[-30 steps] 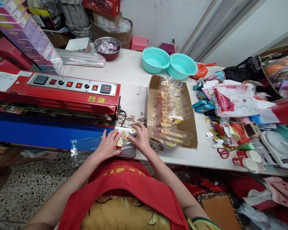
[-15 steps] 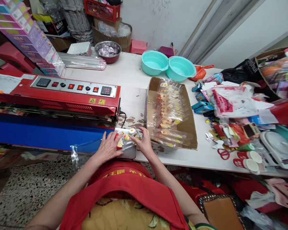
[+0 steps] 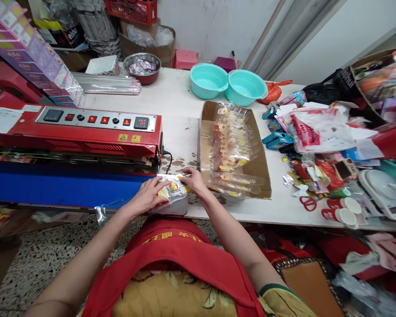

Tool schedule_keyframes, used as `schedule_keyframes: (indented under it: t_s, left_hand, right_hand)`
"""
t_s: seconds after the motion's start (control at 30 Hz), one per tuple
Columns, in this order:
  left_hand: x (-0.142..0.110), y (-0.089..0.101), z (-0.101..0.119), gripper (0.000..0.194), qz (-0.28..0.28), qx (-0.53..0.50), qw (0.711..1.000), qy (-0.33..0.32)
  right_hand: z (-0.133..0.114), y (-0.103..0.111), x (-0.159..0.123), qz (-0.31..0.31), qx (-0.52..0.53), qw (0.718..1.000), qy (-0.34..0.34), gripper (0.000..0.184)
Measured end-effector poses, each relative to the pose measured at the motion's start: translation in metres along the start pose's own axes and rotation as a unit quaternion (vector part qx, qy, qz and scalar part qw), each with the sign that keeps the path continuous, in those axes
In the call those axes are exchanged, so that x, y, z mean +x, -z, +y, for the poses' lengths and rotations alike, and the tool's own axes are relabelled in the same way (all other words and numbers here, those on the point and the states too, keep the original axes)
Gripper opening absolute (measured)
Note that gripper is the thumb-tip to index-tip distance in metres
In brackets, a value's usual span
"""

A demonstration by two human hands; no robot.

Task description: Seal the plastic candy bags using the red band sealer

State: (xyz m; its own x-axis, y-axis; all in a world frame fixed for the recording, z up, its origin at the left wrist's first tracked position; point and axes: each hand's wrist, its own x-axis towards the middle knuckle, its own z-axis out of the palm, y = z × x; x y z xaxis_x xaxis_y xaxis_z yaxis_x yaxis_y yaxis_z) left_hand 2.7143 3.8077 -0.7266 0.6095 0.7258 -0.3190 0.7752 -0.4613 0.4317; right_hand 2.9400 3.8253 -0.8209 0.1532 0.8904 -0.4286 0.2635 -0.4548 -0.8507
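Observation:
A clear plastic bag of small toy foods (image 3: 173, 186) lies over the end of the blue conveyor belt (image 3: 69, 185). Among its contents are a fried-egg shape, a round colourful piece and a red and yellow piece. My left hand (image 3: 144, 197) grips the bag's left side, fingers over the top. At the upper right corner, my right hand (image 3: 194, 180) pinches the bag between thumb and fingers. The bag's loose clear end trails left under my left wrist. Behind the belt stands a red sealing machine (image 3: 95, 132) with lit switches and a digital display.
Right of my hands, a cardboard tray (image 3: 262, 171) holds several similar filled bags. Two turquoise basins (image 3: 208, 81) stand behind it. Scissors (image 3: 307, 203), paper cups (image 3: 339, 216) and mixed packaging crowd the right side. A metal bowl (image 3: 148, 78) of small packets is at the back.
Both hands have moved slightly up and away from me with the bag. My right hand has shifted a little left along its corner. The whole view has shifted slightly.

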Motion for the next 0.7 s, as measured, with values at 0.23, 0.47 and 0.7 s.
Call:
schedule_keyframes:
  t_s: [0.23,0.47,0.7]
  left_hand:
    - [0.033,0.031,0.002,0.028,-0.093,0.056,0.994,-0.009]
    - [0.034,0.023,-0.011,0.022,-0.044,0.034,0.996,-0.073]
    - [0.027,0.039,-0.016,0.027,-0.098,0.079,0.987,-0.105]
  right_hand:
    - [-0.005,0.004,-0.015,0.001,0.069,0.996,0.058,0.042]
    - [0.004,0.004,-0.059,0.06,0.03,0.995,0.071,0.073]
    - [0.008,0.004,-0.062,0.035,0.023,0.996,0.077,0.063]
